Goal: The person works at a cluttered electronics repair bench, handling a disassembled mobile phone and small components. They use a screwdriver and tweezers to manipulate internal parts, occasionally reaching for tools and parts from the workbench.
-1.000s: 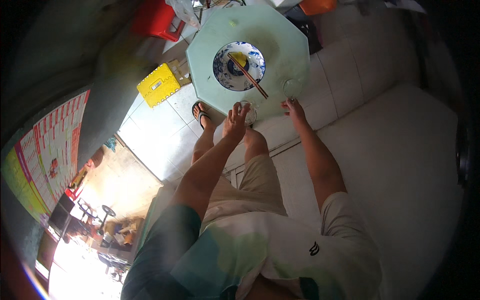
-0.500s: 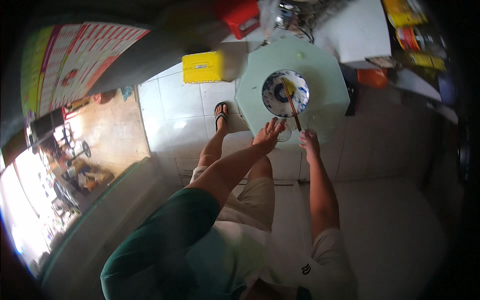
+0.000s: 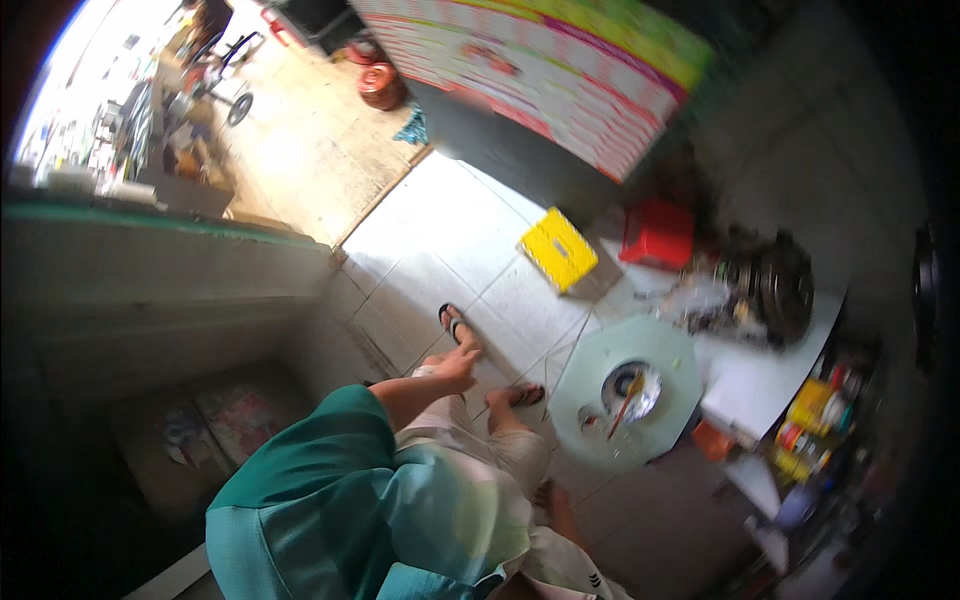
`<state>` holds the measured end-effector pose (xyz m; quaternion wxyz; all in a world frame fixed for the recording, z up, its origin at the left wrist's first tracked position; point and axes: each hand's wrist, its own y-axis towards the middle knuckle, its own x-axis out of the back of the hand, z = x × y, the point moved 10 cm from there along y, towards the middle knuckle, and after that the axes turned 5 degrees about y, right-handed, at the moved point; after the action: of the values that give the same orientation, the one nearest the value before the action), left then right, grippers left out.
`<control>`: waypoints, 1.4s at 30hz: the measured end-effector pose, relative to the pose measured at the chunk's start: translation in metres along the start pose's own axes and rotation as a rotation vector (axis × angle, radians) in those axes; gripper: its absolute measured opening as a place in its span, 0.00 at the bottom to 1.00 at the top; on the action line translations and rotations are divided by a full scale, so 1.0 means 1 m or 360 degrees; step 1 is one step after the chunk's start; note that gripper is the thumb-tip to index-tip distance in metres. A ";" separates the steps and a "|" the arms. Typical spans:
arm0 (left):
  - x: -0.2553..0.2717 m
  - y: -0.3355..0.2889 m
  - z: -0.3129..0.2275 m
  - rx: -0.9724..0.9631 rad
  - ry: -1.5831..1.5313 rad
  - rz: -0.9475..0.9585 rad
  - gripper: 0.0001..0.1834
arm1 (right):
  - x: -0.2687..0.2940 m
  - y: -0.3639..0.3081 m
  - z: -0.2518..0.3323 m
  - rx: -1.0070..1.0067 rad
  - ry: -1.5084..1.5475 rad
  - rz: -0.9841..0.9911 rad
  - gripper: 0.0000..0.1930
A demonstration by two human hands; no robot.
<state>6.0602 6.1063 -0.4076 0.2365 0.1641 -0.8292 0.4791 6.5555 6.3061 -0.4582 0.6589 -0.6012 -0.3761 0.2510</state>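
Note:
My left hand (image 3: 458, 368) is off the table, over my lap near my sandalled foot. Its small, slightly blurred fingers look apart, with nothing visible in them. Low and dim beside my right thigh is my right hand (image 3: 549, 494), its fingers too dark to read. To my right, a blue-and-white bowl (image 3: 650, 398) stands on a pale green octagonal table (image 3: 580, 372). A pair of brown chopsticks (image 3: 622, 412) leans across its rim, the ends sticking out toward me. Beside the bowl, near the table's edge, is a clear glass (image 3: 590, 416). Neither hand touches these things.
A yellow folding stool (image 3: 558, 250) and a red stool (image 3: 657, 235) stand beyond the table. A white surface (image 3: 765, 385) adjoins it on the right, with jars and packets (image 3: 805, 440) farther along. A large printed board (image 3: 560, 75) rises ahead; a doorway opens at upper left.
Both hands have left the table near the glass and chopsticks and dropped back toward my body. My view has turned left, so the table now appears lower and farther right.

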 end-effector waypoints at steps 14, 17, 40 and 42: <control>0.207 -0.090 0.441 0.1039 -0.1693 -0.0920 0.19 | -0.409 -0.175 0.514 0.1200 -0.0582 0.0359 0.14; 0.225 -0.122 0.497 0.0970 -0.2101 -0.1330 0.18 | -0.576 -0.326 0.572 0.1538 -0.0805 0.0777 0.13; 0.494 -0.088 0.758 0.1369 -0.2892 -0.1453 0.14 | -1.224 -1.099 0.617 0.0368 -0.0473 0.4883 0.17; 0.531 -0.062 0.797 0.1346 -0.2889 -0.1376 0.15 | -1.280 -1.092 0.634 0.0538 -0.0562 0.4899 0.17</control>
<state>5.4613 5.3570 -0.4131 -0.3907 0.8022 -0.3353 0.3022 5.1605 5.5213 0.3615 -0.2172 -0.2790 0.5415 0.7627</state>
